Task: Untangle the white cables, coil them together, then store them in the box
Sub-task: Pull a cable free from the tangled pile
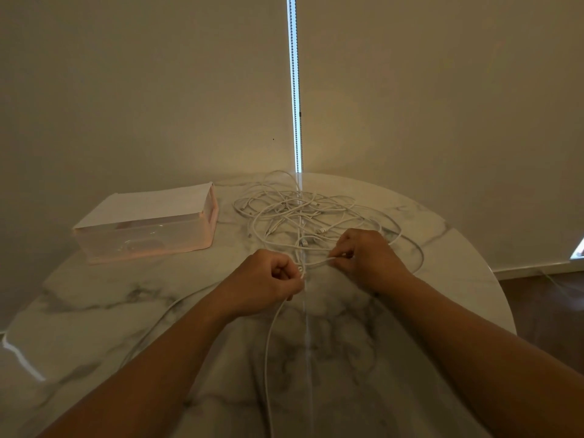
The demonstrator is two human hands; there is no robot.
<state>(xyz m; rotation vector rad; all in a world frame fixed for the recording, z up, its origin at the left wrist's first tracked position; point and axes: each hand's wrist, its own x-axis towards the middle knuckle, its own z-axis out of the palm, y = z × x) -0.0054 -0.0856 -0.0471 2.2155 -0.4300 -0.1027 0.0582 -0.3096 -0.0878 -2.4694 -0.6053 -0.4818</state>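
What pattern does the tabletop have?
White marble with grey veining; the tabletop shows best in the head view.

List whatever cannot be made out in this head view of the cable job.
All in the head view:
- Tangle of white cables: the cable count is unclear, because thin strands overlap in dim light.
- Box: contents unclear through its cloudy walls.
- Left hand: curled fingers hide the cable inside the fist.
- Loose strand: its near end is cut off by the bottom edge.
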